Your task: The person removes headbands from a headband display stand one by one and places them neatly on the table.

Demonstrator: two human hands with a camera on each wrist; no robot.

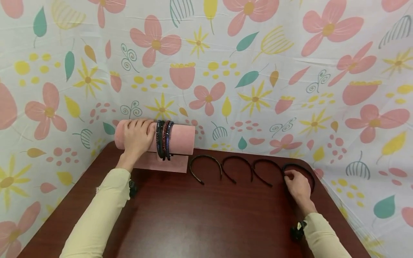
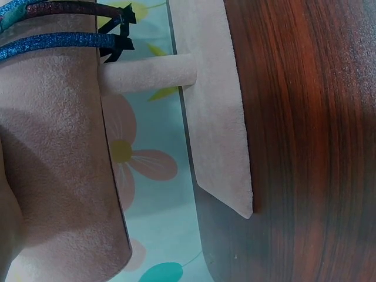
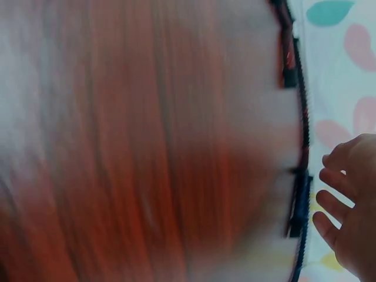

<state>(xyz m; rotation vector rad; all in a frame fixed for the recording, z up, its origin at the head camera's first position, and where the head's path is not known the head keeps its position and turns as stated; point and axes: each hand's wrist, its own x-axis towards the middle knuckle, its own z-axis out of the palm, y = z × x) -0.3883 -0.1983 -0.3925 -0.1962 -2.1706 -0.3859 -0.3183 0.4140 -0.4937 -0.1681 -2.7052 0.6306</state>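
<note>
A pink plush headband stand [image 1: 183, 139], a horizontal roll on a flat base, stands at the back left of the table. My left hand [image 1: 138, 138] grips the left part of the roll from above, its fingers bent over the top. Beside it several glittery headbands [image 1: 165, 139] circle the roll; a blue one [image 2: 59, 42] shows in the left wrist view. My right hand [image 1: 298, 187] is at the left end of the rightmost dark headband [image 1: 309, 172] lying on the table. In the right wrist view its fingers [image 3: 332, 207] are spread and slightly bent close to the headbands.
Left of the right hand, a row of thin headbands lies along the back of the table [image 1: 206, 218]: a beaded one [image 1: 206, 156], then two dark ones [image 1: 238, 157]. A flower-printed cloth [image 1: 213, 86] hangs right behind the table and along its sides.
</note>
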